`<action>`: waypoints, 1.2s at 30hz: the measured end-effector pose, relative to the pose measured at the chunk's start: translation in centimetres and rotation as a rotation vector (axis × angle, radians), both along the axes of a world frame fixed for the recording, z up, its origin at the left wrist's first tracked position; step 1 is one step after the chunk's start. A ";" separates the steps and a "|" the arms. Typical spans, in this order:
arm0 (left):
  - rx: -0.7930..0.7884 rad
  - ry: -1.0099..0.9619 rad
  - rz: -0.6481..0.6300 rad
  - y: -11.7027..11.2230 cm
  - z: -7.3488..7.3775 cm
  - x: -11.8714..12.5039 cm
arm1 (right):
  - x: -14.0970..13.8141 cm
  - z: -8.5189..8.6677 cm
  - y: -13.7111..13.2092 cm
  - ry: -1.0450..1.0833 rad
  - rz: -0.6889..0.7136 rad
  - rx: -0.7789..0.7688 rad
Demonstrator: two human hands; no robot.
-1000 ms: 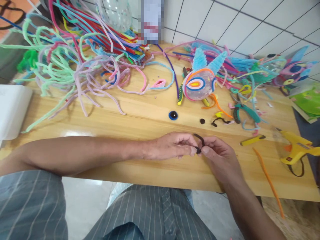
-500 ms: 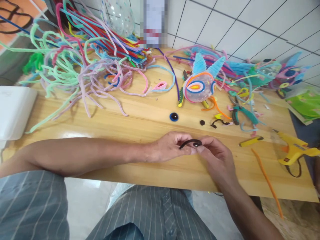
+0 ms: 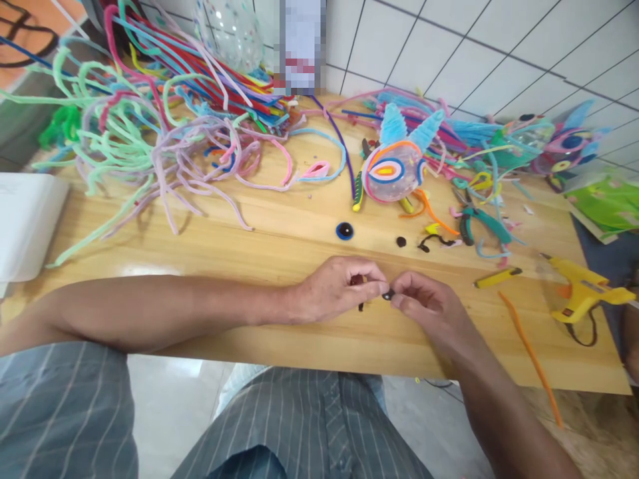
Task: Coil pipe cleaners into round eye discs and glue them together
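My left hand (image 3: pixel 337 288) and my right hand (image 3: pixel 424 305) meet fingertip to fingertip over the front of the wooden table (image 3: pixel 210 246). Both pinch a short black pipe cleaner (image 3: pixel 385 293), mostly hidden between the fingers, with one end poking out under the left hand. Beyond the hands lie a blue-and-black coiled disc (image 3: pixel 344 231), a small black coil (image 3: pixel 401 241) and a bent black scrap (image 3: pixel 435 242). Further back stands a clear ball figure (image 3: pixel 394 169) with coloured pipe-cleaner rings and blue ears.
A big tangle of coloured pipe cleaners (image 3: pixel 164 126) covers the back left. Teal pliers (image 3: pixel 476 223), a yellow glue gun (image 3: pixel 582 293), a yellow stick (image 3: pixel 492 277) and a long orange pipe cleaner (image 3: pixel 532 356) lie at right. A white box (image 3: pixel 24 223) sits at the left edge.
The black pipe cleaner was an arc showing above my fingers; now it is wound down small between the fingertips, and both hands have shifted slightly left.
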State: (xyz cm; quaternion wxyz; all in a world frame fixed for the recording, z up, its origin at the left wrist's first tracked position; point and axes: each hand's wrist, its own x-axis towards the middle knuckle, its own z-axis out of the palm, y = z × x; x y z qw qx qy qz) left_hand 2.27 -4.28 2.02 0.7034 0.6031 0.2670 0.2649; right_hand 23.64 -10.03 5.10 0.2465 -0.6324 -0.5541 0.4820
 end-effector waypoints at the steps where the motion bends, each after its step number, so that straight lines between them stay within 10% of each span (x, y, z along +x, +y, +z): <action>1: 0.001 0.005 -0.004 -0.1 0.0 0.0 | -0.1 0.0 0.0 -0.002 0.004 0.003; 13: 0.148 0.009 0.093 0.0 0.1 -0.1 | -1.1 0.2 0.6 -0.018 -0.012 0.027; 36: -0.098 -0.063 0.045 -0.1 -0.4 0.2 | -3.6 -3.2 -1.5 0.216 -0.391 0.223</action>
